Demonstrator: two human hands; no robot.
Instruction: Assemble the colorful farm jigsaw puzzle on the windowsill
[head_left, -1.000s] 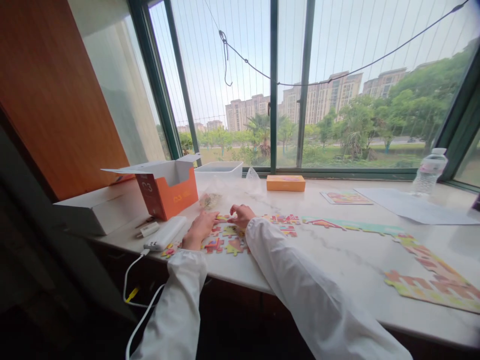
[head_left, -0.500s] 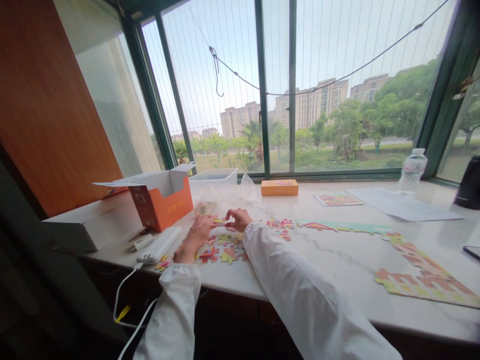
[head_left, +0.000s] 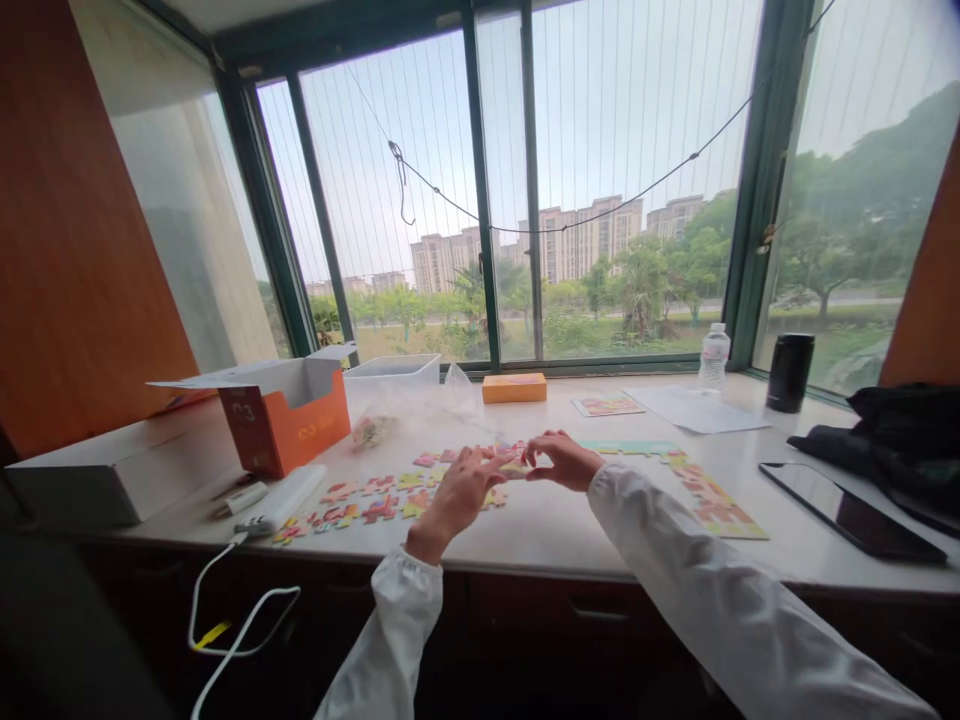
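A small jigsaw puzzle piece (head_left: 516,467) is between my two hands, just above the worktop and partly covered by fingers. My left hand (head_left: 459,492) reaches from the left, its fingertips closed on the near side of it. From the right, my right hand (head_left: 564,461) pinches the piece between thumb and bent fingers. Loose puzzle pieces (head_left: 379,508) lie scattered beside and under my left hand. Beyond my right hand, a joined puzzle border (head_left: 716,497) forms a corner, its green-blue top strip (head_left: 628,447) running behind my right wrist.
An orange box (head_left: 315,420), a white tray (head_left: 397,368) and a power strip (head_left: 283,500) occupy the left. Behind are a small orange box (head_left: 514,388) and a picture card (head_left: 607,406). A bottle (head_left: 714,360), black cup (head_left: 790,373) and tablet (head_left: 847,510) stand or lie right.
Both hands have moved right, from above the loose pieces toward the joined border, with the puzzle piece between them. The view has turned right, bringing the black cup and tablet fully into sight.
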